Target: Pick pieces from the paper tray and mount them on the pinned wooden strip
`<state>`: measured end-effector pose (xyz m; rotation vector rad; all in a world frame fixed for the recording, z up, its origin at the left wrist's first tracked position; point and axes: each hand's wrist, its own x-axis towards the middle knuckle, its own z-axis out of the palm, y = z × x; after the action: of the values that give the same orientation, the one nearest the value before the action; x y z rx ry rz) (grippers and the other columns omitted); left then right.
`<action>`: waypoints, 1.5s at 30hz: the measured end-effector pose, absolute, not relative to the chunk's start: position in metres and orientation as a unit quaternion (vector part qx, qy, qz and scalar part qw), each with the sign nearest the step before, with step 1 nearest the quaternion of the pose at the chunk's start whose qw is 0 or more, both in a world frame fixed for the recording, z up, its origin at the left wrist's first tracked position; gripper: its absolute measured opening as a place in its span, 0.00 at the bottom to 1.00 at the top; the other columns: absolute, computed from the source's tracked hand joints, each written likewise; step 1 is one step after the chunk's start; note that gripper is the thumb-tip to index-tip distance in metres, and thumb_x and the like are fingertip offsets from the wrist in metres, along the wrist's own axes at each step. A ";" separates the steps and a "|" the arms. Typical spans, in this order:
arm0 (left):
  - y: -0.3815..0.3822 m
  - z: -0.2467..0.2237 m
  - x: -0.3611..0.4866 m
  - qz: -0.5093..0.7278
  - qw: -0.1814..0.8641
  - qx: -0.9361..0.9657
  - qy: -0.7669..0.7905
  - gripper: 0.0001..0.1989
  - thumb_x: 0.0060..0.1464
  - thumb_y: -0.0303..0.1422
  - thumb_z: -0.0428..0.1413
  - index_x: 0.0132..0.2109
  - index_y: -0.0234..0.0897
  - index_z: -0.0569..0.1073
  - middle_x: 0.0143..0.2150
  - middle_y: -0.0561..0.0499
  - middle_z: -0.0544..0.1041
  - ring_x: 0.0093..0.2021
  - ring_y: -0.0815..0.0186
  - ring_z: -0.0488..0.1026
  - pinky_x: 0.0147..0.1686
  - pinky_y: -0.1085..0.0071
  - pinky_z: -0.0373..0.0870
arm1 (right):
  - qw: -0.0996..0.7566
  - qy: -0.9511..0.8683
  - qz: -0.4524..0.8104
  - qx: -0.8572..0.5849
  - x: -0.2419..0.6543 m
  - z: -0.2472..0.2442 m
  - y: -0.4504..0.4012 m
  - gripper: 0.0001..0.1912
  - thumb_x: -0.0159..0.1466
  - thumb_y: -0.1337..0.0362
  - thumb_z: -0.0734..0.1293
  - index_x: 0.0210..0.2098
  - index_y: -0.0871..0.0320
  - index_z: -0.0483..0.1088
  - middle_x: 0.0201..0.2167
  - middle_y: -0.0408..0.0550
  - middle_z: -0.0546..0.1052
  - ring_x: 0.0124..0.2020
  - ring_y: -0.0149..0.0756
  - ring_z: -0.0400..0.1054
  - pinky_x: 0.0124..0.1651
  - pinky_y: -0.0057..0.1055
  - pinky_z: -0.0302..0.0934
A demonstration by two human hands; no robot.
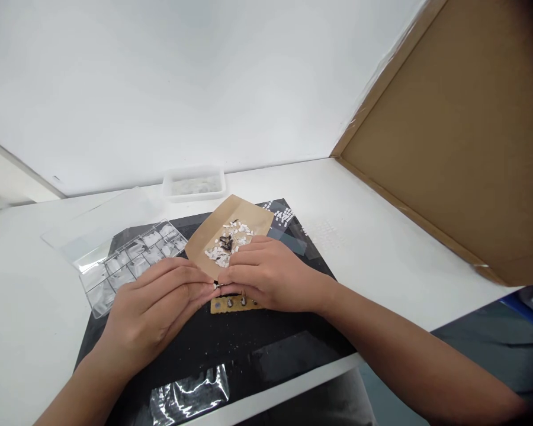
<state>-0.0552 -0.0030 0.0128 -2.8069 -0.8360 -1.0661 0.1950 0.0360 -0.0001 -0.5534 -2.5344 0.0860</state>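
Note:
My left hand and my right hand meet over a black mat, fingertips pinched together. Between them shows a tiny white-and-dark piece, too small to name. Just below my right fingers lies a yellow-brown strip with several shiny round metal pieces on it, partly covered by that hand. Beyond the fingertips, a folded sheet of brown paper carries many small white bits and a few dark bits.
A clear compartment box holding small bags lies at the left. Behind stand a translucent tub and a clear plastic lid. Small white tabs lie at the mat's back right. A cardboard panel walls the right side.

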 end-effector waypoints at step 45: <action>-0.004 0.012 -0.055 -0.297 -0.187 -0.870 -0.345 0.04 0.64 0.25 0.58 0.44 0.39 0.75 0.43 0.47 0.78 0.47 0.62 0.73 0.30 0.76 0.74 | 0.311 -0.911 0.016 -0.271 0.200 0.002 0.033 0.11 0.75 0.61 0.65 0.42 0.55 0.78 0.42 0.46 0.76 0.31 0.28 0.66 0.41 0.32 0.56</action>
<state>-0.0552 -0.0045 0.0118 -3.1166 -1.2373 -1.0641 0.2000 0.0325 0.0015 -0.7167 -2.4050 0.0412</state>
